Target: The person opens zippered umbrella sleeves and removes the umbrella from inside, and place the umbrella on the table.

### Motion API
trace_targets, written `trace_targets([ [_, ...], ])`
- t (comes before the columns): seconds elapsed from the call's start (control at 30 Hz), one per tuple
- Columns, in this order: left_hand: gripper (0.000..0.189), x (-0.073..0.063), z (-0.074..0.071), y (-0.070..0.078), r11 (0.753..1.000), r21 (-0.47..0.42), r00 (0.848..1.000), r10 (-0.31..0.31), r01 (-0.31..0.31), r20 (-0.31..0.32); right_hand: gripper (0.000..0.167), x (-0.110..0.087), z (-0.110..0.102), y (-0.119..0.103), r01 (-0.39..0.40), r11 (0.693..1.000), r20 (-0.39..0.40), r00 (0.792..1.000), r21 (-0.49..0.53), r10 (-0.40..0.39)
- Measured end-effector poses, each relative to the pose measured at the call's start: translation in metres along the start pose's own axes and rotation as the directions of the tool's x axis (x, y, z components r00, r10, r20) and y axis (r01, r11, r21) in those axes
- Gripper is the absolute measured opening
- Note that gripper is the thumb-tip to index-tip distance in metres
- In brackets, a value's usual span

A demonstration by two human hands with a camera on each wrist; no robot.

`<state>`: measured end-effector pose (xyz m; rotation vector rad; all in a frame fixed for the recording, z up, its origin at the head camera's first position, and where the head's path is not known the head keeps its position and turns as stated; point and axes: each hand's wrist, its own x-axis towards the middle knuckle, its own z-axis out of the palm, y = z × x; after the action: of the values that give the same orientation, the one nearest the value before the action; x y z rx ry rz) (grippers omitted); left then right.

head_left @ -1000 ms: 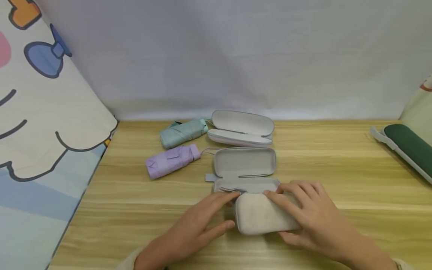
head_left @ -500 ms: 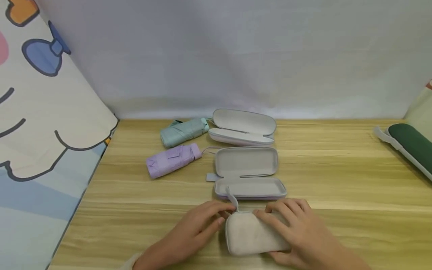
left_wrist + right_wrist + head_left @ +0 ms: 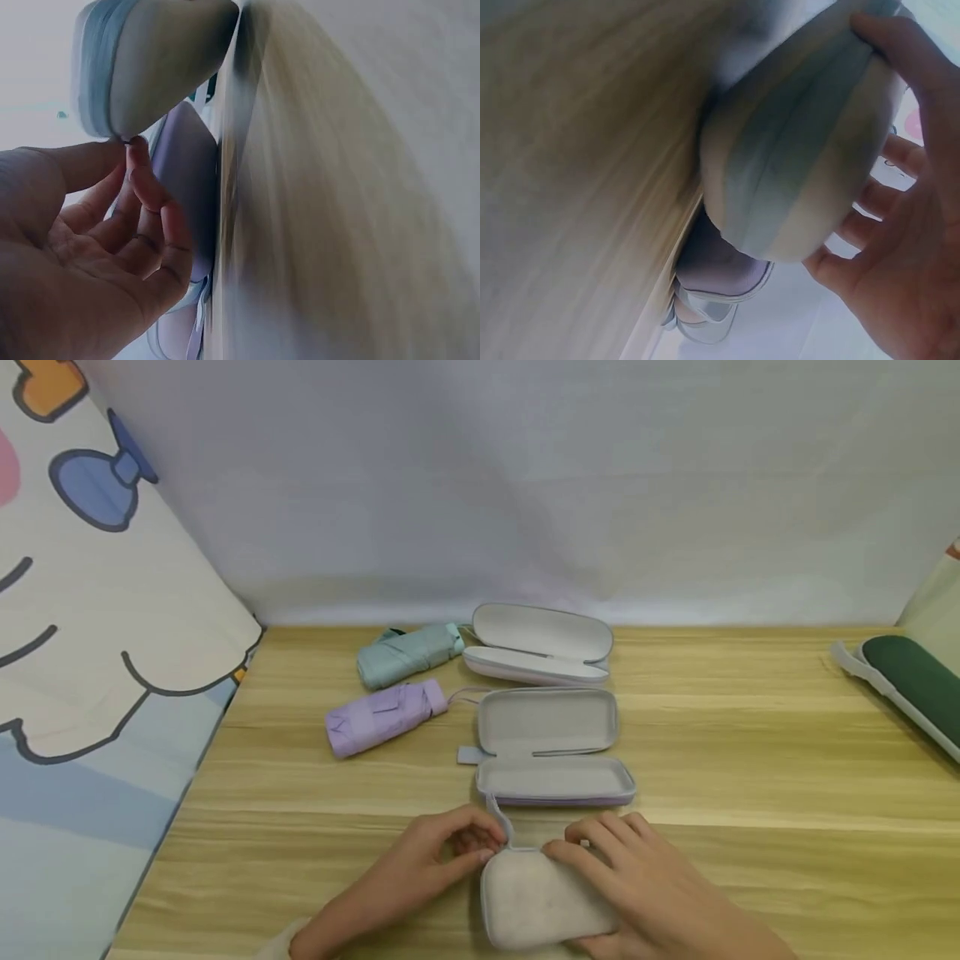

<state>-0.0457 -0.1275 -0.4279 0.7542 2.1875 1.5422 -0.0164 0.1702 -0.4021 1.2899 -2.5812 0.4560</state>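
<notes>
Where the wooden table runs back to a pale grey backdrop, a cartoon-printed cloth slopes down along its left edge and a dark green case lies at the far right. In the middle of the table sit two open cases, one behind the other: a rectangular lilac case with its lid tilted back, and farther off a rounded pink case, also open. Left of them lie two folded umbrellas, the purple umbrella nearer and the mint umbrella behind it, each just beside a case.

Nearest the person, close to the table's front edge and just in front of the lilac case, lies a closed beige case. The right hand lies over its right part, fingers curved round the top and the thumb on the near side, gripping it; the right wrist view shows the same clasp about the case's rounded end. The left hand is at its left end, thumb and forefinger pinching at the corner where a small grey pull tab stands up; the left wrist view shows the other fingers loosely curled.
</notes>
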Motion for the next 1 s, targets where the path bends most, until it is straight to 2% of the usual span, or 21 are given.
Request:
trace_targets([
  [0.17,0.013,0.000,-0.001,-0.001,0.999,0.040,1.000,-0.027,0.026,0.008,0.081,-0.001,-0.001,0.000,-0.028,0.999,0.053,0.998,0.016,0.027],
  [0.27,0.012,0.000,0.000,0.000,0.994,0.110,1.000,0.011,-0.012,0.010,0.081,-0.002,0.000,0.001,-0.029,1.000,0.058,0.998,0.004,0.028],
  [0.33,0.011,0.000,0.002,0.002,0.982,0.185,0.999,0.046,-0.047,0.008,0.082,-0.003,0.000,0.001,-0.023,1.000,0.062,0.998,-0.005,0.023],
  [0.47,0.011,0.000,0.004,0.005,0.931,0.354,0.995,0.097,-0.092,0.003,0.085,-0.003,0.002,0.001,-0.002,1.000,0.051,0.999,-0.022,0.004],
  [0.57,0.014,0.000,0.006,0.007,0.871,0.477,0.991,0.136,-0.117,-0.007,0.085,-0.003,0.003,0.001,0.008,0.999,0.036,0.999,-0.032,-0.007],
  [0.73,0.016,-0.001,0.009,0.007,0.781,0.601,0.975,0.223,-0.168,-0.019,0.083,-0.004,0.002,0.000,-0.003,1.000,0.058,0.998,-0.027,0.004],
  [0.83,0.017,-0.002,0.010,0.006,0.745,0.635,0.961,0.278,-0.205,-0.016,0.078,-0.004,0.000,0.000,-0.023,1.000,0.097,0.995,-0.018,0.025],
  [0.9,0.017,-0.003,0.010,0.006,0.730,0.646,0.955,0.296,-0.220,-0.010,0.074,-0.005,0.000,0.000,-0.037,0.999,0.121,0.992,-0.014,0.039],
  [1.0,0.017,-0.006,0.010,0.008,0.714,0.668,0.958,0.287,-0.211,-0.005,0.074,-0.005,0.001,-0.001,-0.046,0.999,0.131,0.990,-0.020,0.048],
])
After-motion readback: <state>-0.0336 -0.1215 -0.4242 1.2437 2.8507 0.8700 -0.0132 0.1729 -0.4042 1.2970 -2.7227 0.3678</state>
